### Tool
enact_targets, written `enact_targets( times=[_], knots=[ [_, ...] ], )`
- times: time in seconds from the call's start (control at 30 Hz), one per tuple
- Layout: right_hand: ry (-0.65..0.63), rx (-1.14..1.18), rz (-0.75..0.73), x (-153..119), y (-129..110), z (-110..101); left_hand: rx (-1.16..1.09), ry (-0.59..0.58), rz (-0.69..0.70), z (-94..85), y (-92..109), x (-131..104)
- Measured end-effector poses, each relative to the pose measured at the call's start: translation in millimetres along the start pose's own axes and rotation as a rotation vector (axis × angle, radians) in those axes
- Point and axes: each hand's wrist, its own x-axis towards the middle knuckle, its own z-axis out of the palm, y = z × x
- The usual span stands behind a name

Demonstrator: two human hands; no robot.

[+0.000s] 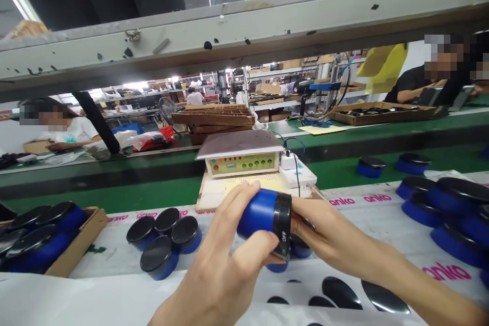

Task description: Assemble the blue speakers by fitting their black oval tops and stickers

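My left hand (225,260) is wrapped around a short blue cylinder (257,212), its thumb lying near the black end ring (283,221), which carries the white word OFF. The cylinder is tilted on its side with the black end facing right. My right hand (324,229) is closed against that black end; its fingertips are mostly hidden, and a thin dark edge shows beside them. Below the hands, black glossy ovals (341,293) lie on a white sheet. Several like blue pieces with black tops (159,254) stand upright left of my hands.
A cardboard tray (76,244) of similar pieces stands at left, and more pieces (458,214) crowd the right. Behind my hands is a control box (244,164) with a power strip (300,173). A shelf beam (237,35) crosses overhead. Other people sit across the green belt (153,194).
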Motion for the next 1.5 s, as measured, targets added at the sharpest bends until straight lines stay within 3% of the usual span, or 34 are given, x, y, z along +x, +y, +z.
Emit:
enact_targets(
  times=[0.33,0.47,0.57,0.67,0.8,0.9,0.97,1.0,1.07,1.17,1.33,1.5],
  knots=[
    [-0.033,-0.084,0.051,1,0,5,-0.085,-0.082,-0.089,-2.8,0,1],
    [-0.114,-0.108,0.071,-1,-1,-3,-0.153,-0.129,-0.213,-10.8,-5,3],
    [-0.209,-0.217,-0.007,-3,-3,-5,-0.131,-0.295,-0.350,-19.9,-9,5],
    [-0.273,-0.498,-0.115,-7,-6,3,-0.016,-0.447,-0.379,-21.3,-12,8],
    [-0.202,-0.751,-0.159,-13,-11,6,0.007,-0.463,-0.407,-17.5,-18,11],
    [-0.185,-0.607,-0.101,-16,-11,-14,0.080,-0.422,-0.495,-24.1,-28,13],
    [-0.066,-0.511,0.001,-16,-8,-32,0.124,-0.453,-0.610,-29.4,-37,13],
    [0.012,-0.494,0.069,-16,-6,-40,0.117,-0.522,-0.658,-30.0,-42,11],
    [0.098,-0.502,0.234,-15,1,-50,0.068,-0.721,-0.694,-24.7,-49,3],
    [-0.033,-0.512,0.426,-14,12,-48,-0.030,-0.868,-0.663,-4.8,-57,-12],
    [-0.359,-0.418,0.441,-15,33,-20,-0.203,-0.808,-0.658,16.9,-59,-20],
    [-0.406,-0.368,0.436,-12,42,-3,-0.116,-0.668,-0.555,38.4,-42,-19]
  ],
)
